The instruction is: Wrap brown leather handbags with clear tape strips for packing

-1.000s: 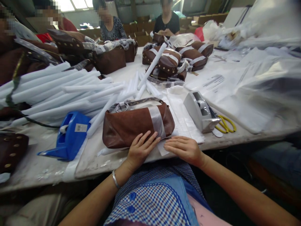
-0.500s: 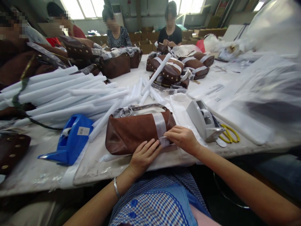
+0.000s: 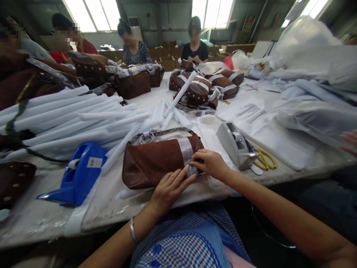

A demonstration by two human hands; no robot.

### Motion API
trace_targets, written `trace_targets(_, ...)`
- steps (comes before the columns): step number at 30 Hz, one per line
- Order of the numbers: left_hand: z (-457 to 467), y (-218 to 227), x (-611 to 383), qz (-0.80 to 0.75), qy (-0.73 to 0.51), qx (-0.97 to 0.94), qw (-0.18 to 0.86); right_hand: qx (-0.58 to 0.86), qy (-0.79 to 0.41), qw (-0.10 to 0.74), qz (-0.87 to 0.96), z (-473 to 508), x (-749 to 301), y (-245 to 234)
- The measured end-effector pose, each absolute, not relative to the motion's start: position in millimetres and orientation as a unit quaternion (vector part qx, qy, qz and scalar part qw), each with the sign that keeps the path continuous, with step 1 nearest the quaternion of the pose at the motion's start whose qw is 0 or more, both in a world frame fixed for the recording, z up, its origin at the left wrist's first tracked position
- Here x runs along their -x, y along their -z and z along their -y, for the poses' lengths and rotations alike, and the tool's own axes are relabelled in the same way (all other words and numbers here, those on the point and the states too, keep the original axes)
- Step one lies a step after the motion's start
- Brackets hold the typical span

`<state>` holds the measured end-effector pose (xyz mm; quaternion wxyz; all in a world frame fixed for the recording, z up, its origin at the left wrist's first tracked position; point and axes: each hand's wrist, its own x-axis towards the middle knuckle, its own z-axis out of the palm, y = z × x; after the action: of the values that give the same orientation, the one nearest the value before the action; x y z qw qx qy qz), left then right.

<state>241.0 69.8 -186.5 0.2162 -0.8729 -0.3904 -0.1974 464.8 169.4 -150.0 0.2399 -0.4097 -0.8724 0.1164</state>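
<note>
A brown handbag (image 3: 156,160) lies on the table in front of me, with a pale wrapping strip (image 3: 185,149) around its right end. My left hand (image 3: 170,190) rests on the bag's lower front edge, fingers stretched out and fingertips touching the strip. At the strip's lower part, my right hand (image 3: 208,163) has thumb and fingers pinched together on the strip's end; the fingertips partly hide it. The bag's strap (image 3: 170,131), wrapped in clear film, runs along its top.
To the left stands a blue tape dispenser (image 3: 79,175); to the right, a grey tape dispenser (image 3: 235,143) and yellow-handled scissors (image 3: 266,159). White paper rolls (image 3: 64,117) and more wrapped bags (image 3: 192,87) lie behind. Several people sit across the table; another person's hand (image 3: 350,141) shows at far right.
My right hand has moved slightly down along the strip, closer to my left fingertips. The view has tilted up a little. A co-worker's hand has appeared at the right, where plastic bags have shifted.
</note>
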Motion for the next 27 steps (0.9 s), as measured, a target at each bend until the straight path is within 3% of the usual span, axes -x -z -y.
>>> trace_targets(8, -73.2, 177.3, -251.3, 0.450, 0.125, 0.860, 0.204, 0.474, -0.063, 0.301, 0.825, -159.8, -476.2, 154.5)
trace_targets(15, -72.8, 183.0, -251.1, 0.478, 0.167, 0.850, 0.144, 0.589, 0.084, 0.380, 0.708, -152.6, -599.6, 139.1)
trace_targets(17, -73.3, 185.2, -250.4, 0.479, 0.175, 0.850, 0.132, 0.655, 0.038, 0.379, 0.653, -156.4, -629.3, 137.6)
trace_targets(20, -73.7, 186.0, -250.0, 0.479, 0.189, 0.849, 0.121, 0.730, -0.134, 0.381, 0.551, -165.4, -649.1, 139.6)
trace_targets(27, -73.5, 186.9, -250.6, 0.475, 0.199, 0.848, 0.123, 0.685, -0.335, 0.442, 0.473, -187.9, -634.6, 145.9)
